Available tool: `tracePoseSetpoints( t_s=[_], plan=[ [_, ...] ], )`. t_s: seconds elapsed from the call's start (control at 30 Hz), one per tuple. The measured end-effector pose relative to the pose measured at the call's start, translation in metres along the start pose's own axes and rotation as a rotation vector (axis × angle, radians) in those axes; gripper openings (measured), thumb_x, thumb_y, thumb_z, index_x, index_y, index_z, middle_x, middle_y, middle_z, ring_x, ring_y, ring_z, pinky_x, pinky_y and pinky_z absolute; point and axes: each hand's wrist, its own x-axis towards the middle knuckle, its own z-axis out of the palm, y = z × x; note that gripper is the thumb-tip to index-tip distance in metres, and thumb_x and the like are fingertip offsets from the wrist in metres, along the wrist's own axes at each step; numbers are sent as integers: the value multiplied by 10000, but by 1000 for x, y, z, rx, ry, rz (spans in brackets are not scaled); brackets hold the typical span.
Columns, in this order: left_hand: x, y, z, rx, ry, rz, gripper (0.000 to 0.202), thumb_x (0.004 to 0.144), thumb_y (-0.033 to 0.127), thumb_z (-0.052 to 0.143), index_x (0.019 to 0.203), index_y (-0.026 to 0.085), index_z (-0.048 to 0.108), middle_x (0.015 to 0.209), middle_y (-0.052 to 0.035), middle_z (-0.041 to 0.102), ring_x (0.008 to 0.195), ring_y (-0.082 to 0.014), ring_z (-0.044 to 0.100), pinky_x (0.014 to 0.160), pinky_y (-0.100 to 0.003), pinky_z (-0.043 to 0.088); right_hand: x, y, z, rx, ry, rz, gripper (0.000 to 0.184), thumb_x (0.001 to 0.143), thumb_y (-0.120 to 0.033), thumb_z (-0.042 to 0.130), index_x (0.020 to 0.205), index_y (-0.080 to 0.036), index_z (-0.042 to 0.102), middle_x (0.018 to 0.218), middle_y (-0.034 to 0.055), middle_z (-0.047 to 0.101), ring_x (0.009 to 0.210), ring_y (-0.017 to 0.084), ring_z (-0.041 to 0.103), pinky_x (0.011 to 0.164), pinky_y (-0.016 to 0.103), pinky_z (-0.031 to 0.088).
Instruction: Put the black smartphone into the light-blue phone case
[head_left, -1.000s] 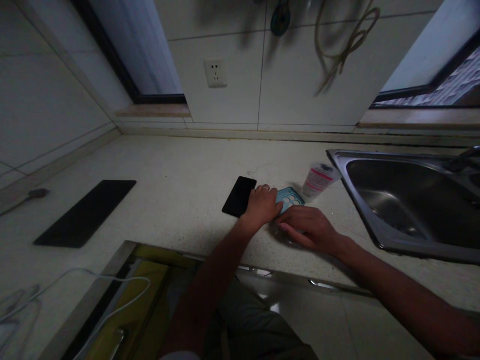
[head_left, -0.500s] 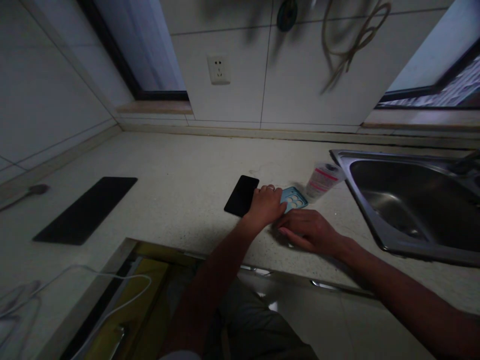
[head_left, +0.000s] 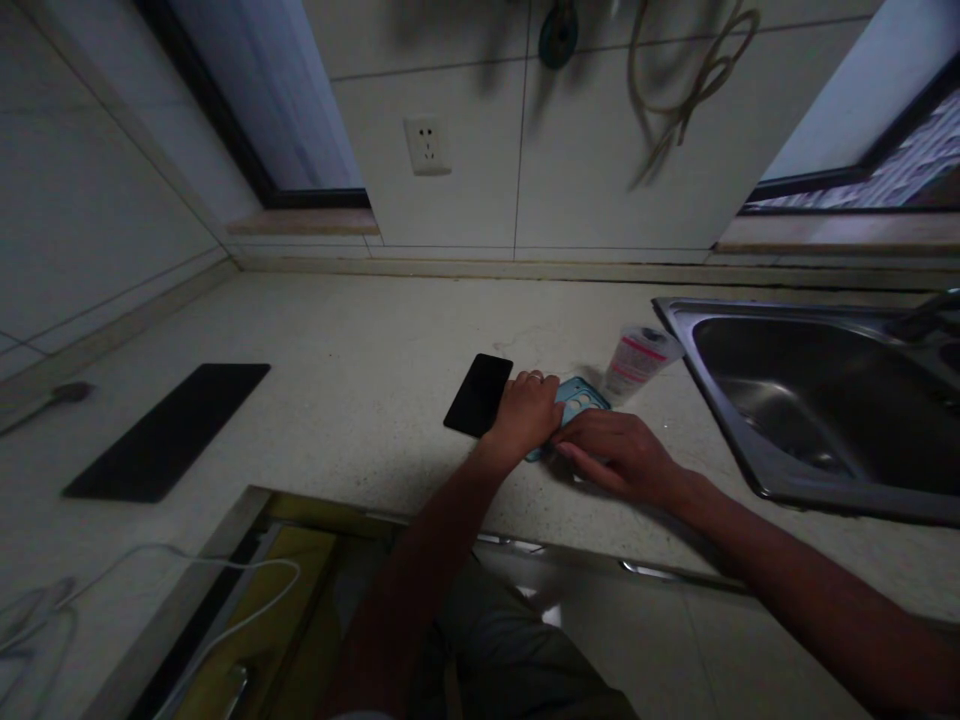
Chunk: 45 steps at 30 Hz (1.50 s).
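A light blue phone case (head_left: 577,396) with round camera holes lies on the counter, partly covered by both hands. My left hand (head_left: 527,410), a ring on one finger, is closed over the left side of the case and presses it to the counter. Left of that hand, and partly behind it, lies a black phone (head_left: 476,395), screen side up. At the case's lower edge, my right hand (head_left: 619,455) has its fingers pinched together. Whatever is between those fingertips is hidden.
A clear plastic cup (head_left: 637,362) with pink print stands tilted right behind the case. To the right is a steel sink (head_left: 739,480). A black mat (head_left: 172,430), a brush (head_left: 71,392) and a white cable (head_left: 217,563) are on the left. An open drawer (head_left: 292,570) sits below the counter.
My right hand has shifted slightly left against the case, whose lower edge now shows between the hands. My left hand stays on the case. The view has tilted slightly.
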Motion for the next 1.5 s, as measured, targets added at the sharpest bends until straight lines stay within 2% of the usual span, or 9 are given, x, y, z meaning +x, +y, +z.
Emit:
tracePoseSetpoints(
  t_s=[0.13,0.33,0.43,0.63,0.87,0.97,1.13,1.37,1.5],
  plan=[
    [0,0,-1,-5,2,-1,293,999,322,511,1213,150,612,1235,-118,662,1164,-259,596,976,-376,468,2,-1,-1,-24,13,-17,169,979,-166,560,879,-179,695,834,61,770,730,168,720,672,294,591],
    [2,-2,7,-24,21,30,413,1032,474,422,1231,160,602,1221,-125,656,1162,-261,590,973,-390,466,3,-1,-1,17,17,-16,165,981,-163,554,922,-185,706,864,66,776,820,179,742,745,306,614],
    [3,-3,6,-62,96,51,376,1026,443,447,1212,165,620,1236,-115,649,1185,-248,568,998,-371,451,2,0,-1,0,36,-10,168,977,-166,555,935,-192,716,867,61,780,802,178,740,740,309,612],
    [2,-5,-3,-63,328,-207,304,992,329,493,1215,172,630,1332,-129,625,1292,-264,505,1057,-402,418,0,1,-2,-44,87,42,140,976,-151,576,955,-180,711,840,62,780,743,177,724,713,308,592],
    [-1,-4,2,41,187,-327,367,956,352,545,1242,132,608,1387,-198,596,1349,-327,490,1108,-517,393,3,0,-4,-64,101,45,131,972,-146,586,953,-170,713,840,63,783,729,180,724,701,306,579],
    [-1,-4,2,32,166,-325,325,970,320,519,1228,147,615,1356,-178,622,1309,-313,530,1102,-521,408,5,-1,-5,-64,101,46,142,972,-144,583,936,-168,719,830,64,784,718,178,722,695,299,572],
    [-1,-3,2,8,133,-281,378,1016,380,447,1253,141,618,1398,-182,602,1400,-314,459,1161,-566,346,3,-1,-4,-69,129,50,157,975,-155,577,944,-185,728,830,56,788,733,177,727,714,300,581],
    [0,-3,2,15,172,-319,390,979,376,511,1271,143,624,1448,-183,566,1429,-317,430,1174,-522,342,1,1,-3,-83,140,68,130,974,-156,589,962,-177,716,840,60,789,755,185,740,735,309,594],
    [0,-5,4,32,189,-331,420,979,374,496,1304,132,607,1486,-195,535,1466,-340,380,1195,-552,293,0,2,-3,-83,141,75,146,976,-168,586,957,-188,729,854,59,795,766,186,745,732,308,598]
  ],
)
